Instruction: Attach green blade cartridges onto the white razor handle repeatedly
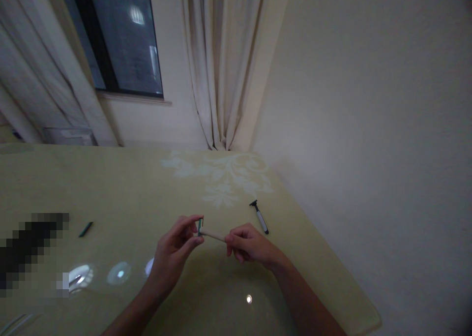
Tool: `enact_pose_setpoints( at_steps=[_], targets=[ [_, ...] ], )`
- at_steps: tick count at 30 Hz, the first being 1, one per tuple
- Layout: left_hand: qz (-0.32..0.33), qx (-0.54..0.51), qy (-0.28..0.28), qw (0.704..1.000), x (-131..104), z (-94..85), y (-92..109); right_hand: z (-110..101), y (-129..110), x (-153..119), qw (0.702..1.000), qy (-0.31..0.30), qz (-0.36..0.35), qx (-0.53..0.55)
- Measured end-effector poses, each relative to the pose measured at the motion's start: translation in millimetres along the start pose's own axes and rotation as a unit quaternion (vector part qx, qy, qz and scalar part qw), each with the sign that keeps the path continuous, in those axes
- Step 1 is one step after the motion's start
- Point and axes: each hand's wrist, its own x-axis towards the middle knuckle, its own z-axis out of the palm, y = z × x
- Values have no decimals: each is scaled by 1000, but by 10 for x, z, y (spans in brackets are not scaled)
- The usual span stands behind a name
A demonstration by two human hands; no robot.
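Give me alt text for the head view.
The left hand pinches a green strip and the right hand points a pale stick at it, over a glossy table. A razor lies beyond the right hand, a second strip to the left.

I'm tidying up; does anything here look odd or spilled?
Nothing looks spilled; the razor simply lies on the tabletop. Only the pixelated dark patch at far left looks odd: blocky squares hide what's there.

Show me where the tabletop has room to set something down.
Bare table lies between the loose green piece and the left hand, and beyond both hands over the pale floral pattern. Crowded: between the hands, where a green strip and pale stick are held, and beside the right hand, where the razor lies. Pixelation hides the far left.
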Motion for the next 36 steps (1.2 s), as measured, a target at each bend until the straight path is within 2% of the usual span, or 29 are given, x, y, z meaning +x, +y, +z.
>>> enact_pose_setpoints(
  at_steps=[6, 11, 16, 21, 25, 31, 34, 36],
  targets=[
    [-5, 7, -6, 1000, 15, 11, -2, -25, -23, -14, 999, 33, -15, 15],
    [-5, 13, -6, 1000, 5, 10, -11, -36, 10, 3, 1000, 3, 6, -11],
    [-5, 11, -12, 1000, 0, 6, 4, -45, 9, -3, 1000, 25, -12, 0],
    [-5, 8, -8, 1000, 12, 9, -37, -48, 11, 15, 1000, -11, 12, -23],
    [-12, 8, -20, 1000, 22, 22, -68, -59, 21, 35, 1000, 25, -8, -14],
    [-13, 13, -17, 1000, 43, 30, -73, -105, 79, 85, 999, 28, -4, -26],
    [-19, -2, -16, 1000, 58, 56, -102, -121, 102, 112, 998, 52, -28, 2],
    [-21, -15, -12, 1000, 66, 78, -118, -115, 96, 130, 998, 46, -34, 5]
  ],
)
